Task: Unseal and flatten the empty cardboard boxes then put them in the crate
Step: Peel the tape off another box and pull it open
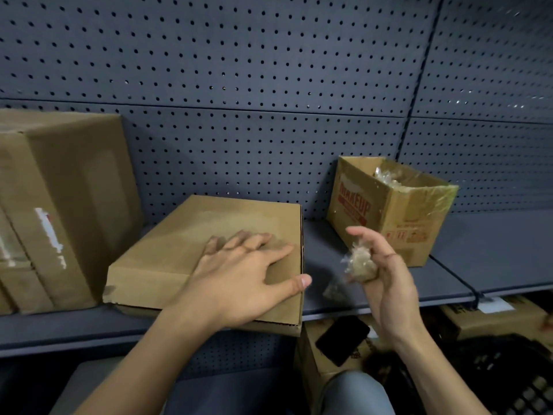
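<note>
Beside flat box [209, 229] edge, grey shelf [320, 245].

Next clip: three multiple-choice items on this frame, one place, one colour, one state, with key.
1. The left hand rests on: A the low box on the shelf; B a ladder; C a trolley.
2. The print on the open box is: A blue; B red; C green.
3. The right hand: A hangs empty; B holds a wad of tape; C grips a knife.
Key: 1 A, palm flat on its top; 2 B, red lettering on its side; 3 B, fingers curl round the wad.
</note>
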The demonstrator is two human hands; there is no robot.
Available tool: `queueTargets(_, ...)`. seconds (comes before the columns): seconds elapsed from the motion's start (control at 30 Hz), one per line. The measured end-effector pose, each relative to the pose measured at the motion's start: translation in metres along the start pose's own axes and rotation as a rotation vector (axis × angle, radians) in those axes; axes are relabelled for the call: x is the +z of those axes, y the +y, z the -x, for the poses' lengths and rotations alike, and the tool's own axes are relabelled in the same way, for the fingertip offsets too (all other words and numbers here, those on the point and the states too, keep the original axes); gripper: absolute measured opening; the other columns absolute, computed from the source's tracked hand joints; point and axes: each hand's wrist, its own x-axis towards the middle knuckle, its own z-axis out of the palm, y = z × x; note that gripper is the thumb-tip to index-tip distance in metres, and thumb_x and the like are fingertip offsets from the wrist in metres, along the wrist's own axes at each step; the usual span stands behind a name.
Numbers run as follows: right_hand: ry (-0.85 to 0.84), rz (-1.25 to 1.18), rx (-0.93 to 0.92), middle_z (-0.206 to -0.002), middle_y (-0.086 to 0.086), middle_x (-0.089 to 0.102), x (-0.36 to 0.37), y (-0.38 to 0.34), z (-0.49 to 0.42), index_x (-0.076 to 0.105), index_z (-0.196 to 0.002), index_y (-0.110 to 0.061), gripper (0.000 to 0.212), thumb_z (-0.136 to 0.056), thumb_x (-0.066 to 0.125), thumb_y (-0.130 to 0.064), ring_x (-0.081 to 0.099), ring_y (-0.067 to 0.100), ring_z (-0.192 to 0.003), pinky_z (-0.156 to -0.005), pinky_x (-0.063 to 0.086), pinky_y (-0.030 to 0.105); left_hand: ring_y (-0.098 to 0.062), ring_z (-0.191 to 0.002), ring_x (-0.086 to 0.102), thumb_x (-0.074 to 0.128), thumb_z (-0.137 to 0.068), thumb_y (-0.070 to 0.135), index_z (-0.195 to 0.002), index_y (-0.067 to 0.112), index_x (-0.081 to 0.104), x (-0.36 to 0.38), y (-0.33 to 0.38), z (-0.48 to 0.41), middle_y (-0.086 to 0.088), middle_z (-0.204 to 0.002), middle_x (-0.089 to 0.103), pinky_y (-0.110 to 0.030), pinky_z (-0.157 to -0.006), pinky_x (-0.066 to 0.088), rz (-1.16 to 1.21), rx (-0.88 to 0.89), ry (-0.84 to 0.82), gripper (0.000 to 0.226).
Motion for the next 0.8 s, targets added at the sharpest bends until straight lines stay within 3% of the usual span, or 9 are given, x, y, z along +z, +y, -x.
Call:
queueTargets(0.07, -0.033, 0.077, -0.019, -0.087, -0.009, 0.059, 0.001, -0.001, -0.005, 0.063, -0.124, -0.023, 0.053, -0.079, 0.035, -0.017, 0.05, 0.015, -0.082, -0.077, 0.043, 0.043, -0.015, -0.152, 0.003, 0.016, -0.077, 0.09, -0.151, 0.055, 0.008, 0.001, 0.009, 0.001, 0.015, -0.165, 0.005, -0.049, -0.122, 0.003, -0.038, 0.005, 0.003, 0.082)
queueTargets(0.13, -0.021, 0.134, -0.002, -0.104, -0.015, 0.06, 0.004, -0.003, -0.01, 0.061, -0.128, -0.037, 0.056, -0.077, 0.044, -0.023, 0.052, 0.013, -0.099, -0.096, 0.045, 0.051, -0.017, -0.153, 0.003, 0.02, -0.081, 0.087, -0.153, 0.051, 0.002, 0.001, 0.017, 0.003, 0.014, -0.165, 0.004, -0.045, -0.121, 0.003, -0.057, 0.028, 0.033, 0.082)
queueTargets(0.2, -0.001, 0.177, -0.003, -0.12, -0.011, 0.059, 0.007, -0.008, -0.011, 0.054, -0.134, -0.044, 0.058, -0.08, 0.058, -0.025, 0.053, 0.012, -0.113, -0.109, 0.041, 0.051, -0.016, -0.152, 0.005, 0.025, -0.084, 0.085, -0.153, 0.05, -0.002, -0.001, 0.021, 0.006, 0.014, -0.165, 0.003, -0.04, -0.12, 0.006, -0.034, 0.044, 0.07, 0.083)
queueTargets(0.27, 0.016, 0.234, -0.037, -0.119, -0.001, 0.064, 0.01, -0.017, -0.01, 0.047, -0.141, -0.038, 0.062, -0.089, 0.069, -0.013, 0.06, 0.011, -0.111, -0.105, 0.047, 0.038, -0.015, -0.152, 0.006, 0.031, -0.084, 0.084, -0.153, 0.05, -0.004, -0.002, 0.022, 0.008, 0.014, -0.165, 0.001, -0.037, -0.12, 0.008, 0.001, 0.037, 0.089, 0.085)
queueTargets(0.37, 0.106, 0.281, -0.165, -0.103, 0.004, 0.067, 0.012, -0.039, -0.011, 0.053, -0.13, -0.025, 0.056, -0.081, 0.076, -0.01, 0.067, 0.01, -0.096, -0.087, 0.053, 0.023, -0.014, -0.152, 0.006, 0.034, -0.081, 0.086, -0.153, 0.05, -0.001, 0.001, 0.018, 0.008, 0.014, -0.165, -0.001, -0.036, -0.119, 0.012, 0.019, 0.02, 0.105, 0.088)
queueTargets(0.5, 0.278, 0.449, -0.336, -0.101, -0.001, 0.068, 0.005, -0.071, -0.033, 0.062, -0.108, -0.017, 0.037, -0.077, 0.082, -0.014, 0.064, 0.004, -0.092, -0.087, 0.054, 0.024, -0.012, -0.151, 0.011, 0.03, -0.079, 0.087, -0.153, 0.047, 0.012, 0.003, 0.017, 0.009, 0.017, -0.164, 0.011, -0.035, -0.118, 0.018, 0.013, 0.044, 0.132, 0.086)
queueTargets(0.63, 0.37, 0.761, -0.339, -0.094, -0.017, 0.068, -0.014, -0.09, -0.081, 0.065, -0.103, -0.033, 0.033, -0.077, 0.081, -0.046, 0.064, 0.006, -0.099, -0.095, 0.052, 0.043, -0.014, -0.15, 0.013, 0.029, -0.082, 0.085, -0.151, 0.043, 0.024, 0.002, 0.021, 0.008, 0.013, -0.162, 0.019, -0.035, -0.118, 0.017, 0.003, 0.056, 0.13, 0.081)
queueTargets(0.8, 0.304, 0.984, -0.263, -0.102, 0.001, 0.068, -0.023, -0.085, -0.132, 0.068, -0.113, -0.014, 0.041, -0.081, 0.079, -0.038, 0.063, 0.018, -0.103, -0.092, 0.053, 0.04, -0.018, -0.15, 0.015, 0.03, -0.083, 0.085, -0.151, 0.039, 0.028, 0.004, 0.027, 0.004, 0.005, -0.162, 0.023, -0.036, -0.119, 0.015, 0.001, 0.043, 0.132, 0.082)
